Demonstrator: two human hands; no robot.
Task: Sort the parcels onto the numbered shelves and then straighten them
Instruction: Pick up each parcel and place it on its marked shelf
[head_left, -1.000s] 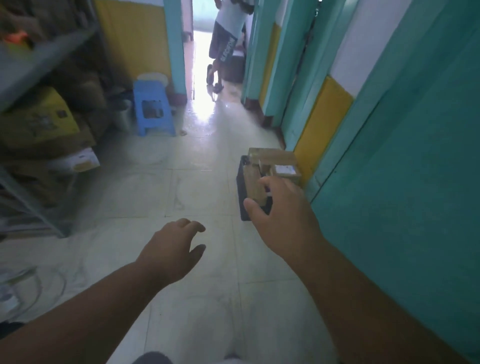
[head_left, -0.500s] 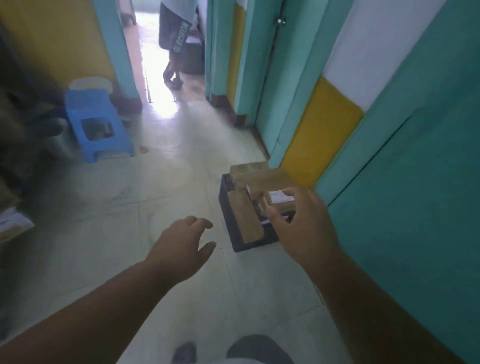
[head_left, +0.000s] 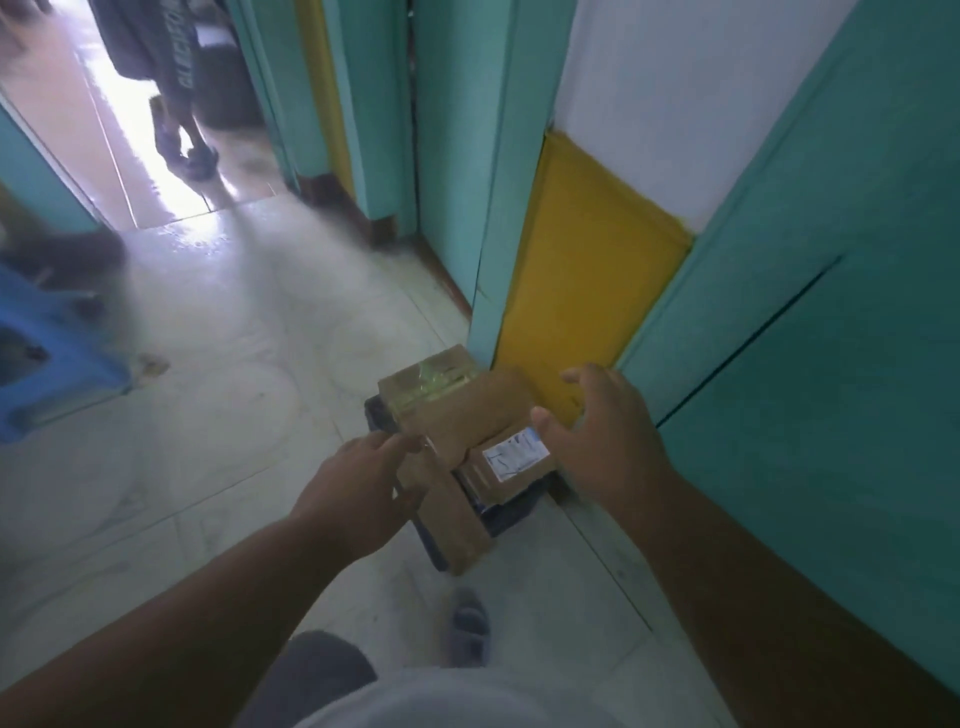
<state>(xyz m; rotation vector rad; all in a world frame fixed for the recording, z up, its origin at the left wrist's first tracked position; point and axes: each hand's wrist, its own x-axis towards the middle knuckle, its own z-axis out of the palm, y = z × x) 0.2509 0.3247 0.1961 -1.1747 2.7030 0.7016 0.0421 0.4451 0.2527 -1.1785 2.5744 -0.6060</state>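
Progress: barely started, I'd say — no numbered shelves in view.
Parcels (head_left: 457, 415): sat piled in a dark crate (head_left: 506, 514) on the floor, between both hands.
Left hand (head_left: 353, 486): fingers loose, at the near parcel's edge — couldn't tell if touching.
Right hand (head_left: 602, 436): spread wide, holding nothing, just right of the labelled parcel (head_left: 511, 460).

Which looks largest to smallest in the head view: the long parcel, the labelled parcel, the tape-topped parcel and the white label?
1. long parcel, nearest the camera, so partly an effect of nearness
2. tape-topped parcel and labelled parcel: too alike and too overlapped to rank
3. white label, clearly smallest
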